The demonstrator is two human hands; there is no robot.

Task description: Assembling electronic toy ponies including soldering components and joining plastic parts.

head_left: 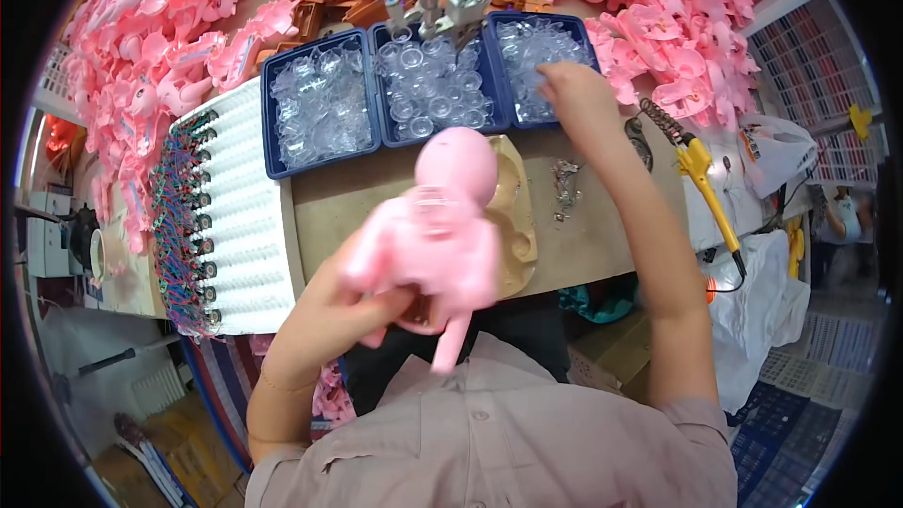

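Observation:
My left hand [324,315] is closed around a pink plastic toy figure [442,235] with a round head. It is held tilted above the table's front edge, slightly blurred, and an opening shows low on it near my thumb. My right hand [576,94] reaches over the right blue bin [501,75], with its fingers drawn together at the small clear plastic parts [536,42]. Whatever is between those fingertips is too small to make out. Partly behind the toy lies a cream-yellow moulded holder [519,245] with rounded hollows.
Two more blue bins hold clear parts, the left bin [275,155] and middle bin [379,94]. Metal tooling [461,14] hangs overhead. A white ribbed tray [249,245] carries wired parts [188,216]. Pink shells [677,28] are heaped behind. A yellow-handled soldering iron [696,169] stands right.

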